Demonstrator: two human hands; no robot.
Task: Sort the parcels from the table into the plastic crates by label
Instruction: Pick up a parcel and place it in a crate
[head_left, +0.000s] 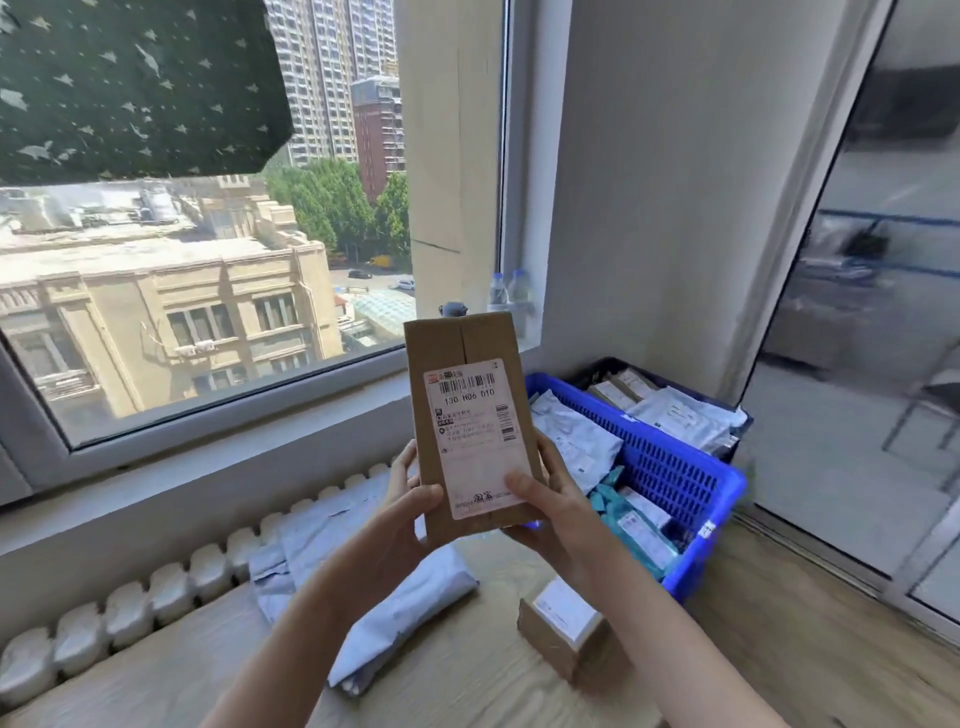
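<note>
Brown cardboard box (467, 415) held up at mid-scene, off the table (467, 686), above its far edge and in front of the window sill. Long axis close to vertical, top end leaning slightly left; broad face turned toward the camera. White shipping label (475, 436) on that face, print upright, barcode near the top, "130 H06 010" beneath it. Left hand (400, 514) gripping the lower left edge: thumb laid on the front, fingers curled behind. Right hand (550, 509) gripping the lower right corner: thumb pressed on the label's bottom right, fingers wrapped round the back. To the right and farther off, blue plastic crate (675, 467) holding white and teal mailer bags. Just beyond that, a dark crate (740, 415) with white bags and brown parcels. On the table below the hands, a loose pile of pale grey mailer bags (395, 597), near left. Near right on the table, a small cardboard box (563, 629), white label facing up. White radiator (156, 587) along the table's left, under the window. Two water bottles (511, 293) on the sill behind the held box.
</note>
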